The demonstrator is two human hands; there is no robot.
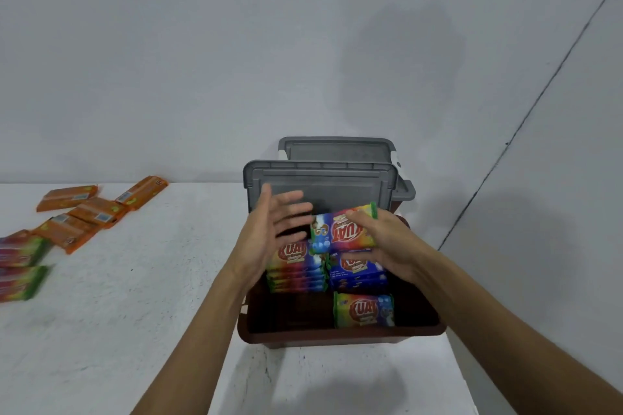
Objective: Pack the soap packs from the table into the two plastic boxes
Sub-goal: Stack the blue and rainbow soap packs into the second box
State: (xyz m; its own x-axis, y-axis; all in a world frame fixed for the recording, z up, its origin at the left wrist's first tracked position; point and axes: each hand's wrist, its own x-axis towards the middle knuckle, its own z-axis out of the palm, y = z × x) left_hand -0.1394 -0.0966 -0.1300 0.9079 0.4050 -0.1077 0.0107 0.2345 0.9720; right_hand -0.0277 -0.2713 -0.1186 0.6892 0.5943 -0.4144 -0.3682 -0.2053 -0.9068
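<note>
A dark brown plastic box [337,335] stands on the white table, its grey lid [320,184] upright behind it. Over the box my right hand [387,239] grips a rainbow-coloured soap pack [344,229]. My left hand [269,232] is open with spread fingers just left of that pack, blurred. Inside the box lie two stacks of rainbow packs [296,266] and a single pack [364,310] at the front right. A second grey lid [337,146] rises behind the first; its box is mostly hidden.
Several orange soap packs [97,209] lie scattered at the table's far left. Rainbow packs [20,266] sit at the left edge of view. A grey wall stands behind and to the right of the boxes.
</note>
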